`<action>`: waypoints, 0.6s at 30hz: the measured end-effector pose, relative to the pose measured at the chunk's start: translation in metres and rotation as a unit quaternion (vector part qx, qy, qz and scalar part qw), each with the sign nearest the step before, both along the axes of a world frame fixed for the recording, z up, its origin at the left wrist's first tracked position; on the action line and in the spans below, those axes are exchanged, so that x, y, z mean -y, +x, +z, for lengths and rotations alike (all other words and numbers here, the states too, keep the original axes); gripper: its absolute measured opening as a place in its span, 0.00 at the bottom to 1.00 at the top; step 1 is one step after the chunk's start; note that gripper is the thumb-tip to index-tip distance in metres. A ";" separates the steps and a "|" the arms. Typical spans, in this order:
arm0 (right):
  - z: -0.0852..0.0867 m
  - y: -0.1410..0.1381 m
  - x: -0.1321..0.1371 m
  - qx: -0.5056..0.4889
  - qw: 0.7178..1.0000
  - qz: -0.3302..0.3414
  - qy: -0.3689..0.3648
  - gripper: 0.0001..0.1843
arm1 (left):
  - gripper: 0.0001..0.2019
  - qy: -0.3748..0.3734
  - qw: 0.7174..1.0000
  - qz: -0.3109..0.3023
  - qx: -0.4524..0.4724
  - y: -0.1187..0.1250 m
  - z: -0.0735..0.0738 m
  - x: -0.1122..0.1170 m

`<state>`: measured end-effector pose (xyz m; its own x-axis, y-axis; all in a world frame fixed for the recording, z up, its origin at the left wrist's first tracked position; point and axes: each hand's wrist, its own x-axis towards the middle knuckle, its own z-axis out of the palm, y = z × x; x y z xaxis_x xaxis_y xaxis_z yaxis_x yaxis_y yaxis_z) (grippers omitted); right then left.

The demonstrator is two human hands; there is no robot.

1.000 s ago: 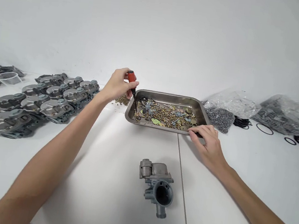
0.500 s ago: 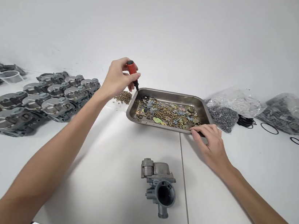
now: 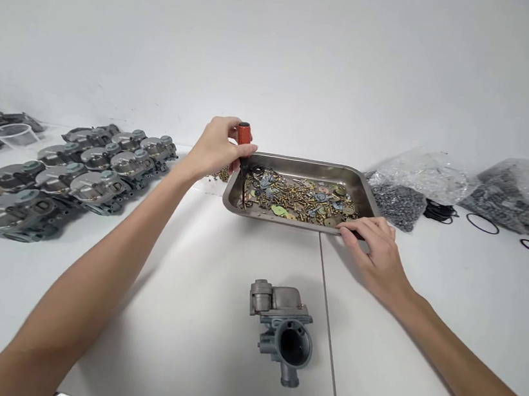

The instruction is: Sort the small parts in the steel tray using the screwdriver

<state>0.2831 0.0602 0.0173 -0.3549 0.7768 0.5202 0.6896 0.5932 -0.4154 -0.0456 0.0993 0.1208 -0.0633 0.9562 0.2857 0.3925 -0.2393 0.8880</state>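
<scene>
My left hand (image 3: 216,147) is closed round a red-handled screwdriver (image 3: 244,156), held nearly upright with its dark tip down inside the left end of a steel tray (image 3: 298,165). The tray holds many brass screws and small metal plates (image 3: 300,199). My right hand (image 3: 374,251) rests at the tray's near right corner, fingers stretched flat against its rim. A grey carburetor body (image 3: 282,330) lies on the white table in front of me, between my arms, touched by neither hand.
Rows of grey carburetors (image 3: 67,175) fill the table's left side, with a clear cup (image 3: 15,135) behind them. A small heap of brass screws (image 3: 221,174) lies left of the tray. Bags of dark parts (image 3: 407,187) and black O-rings (image 3: 483,223) sit at the right.
My left hand lifted the screwdriver out of the tray, then brought it back down more upright with the tip in the tray's left end. My right hand stayed at the corner.
</scene>
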 end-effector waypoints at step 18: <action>0.002 -0.001 0.000 -0.002 1.000 0.001 -0.007 0.15 | 0.15 0.015 0.999 0.030 0.000 0.006 0.005 0.005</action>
<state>0.2822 0.0597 0.0191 -0.3545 0.7830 0.5112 0.6865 0.5891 -0.4262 -0.0399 0.0948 0.1256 -0.1198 0.9421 0.3133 0.4071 -0.2412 0.8809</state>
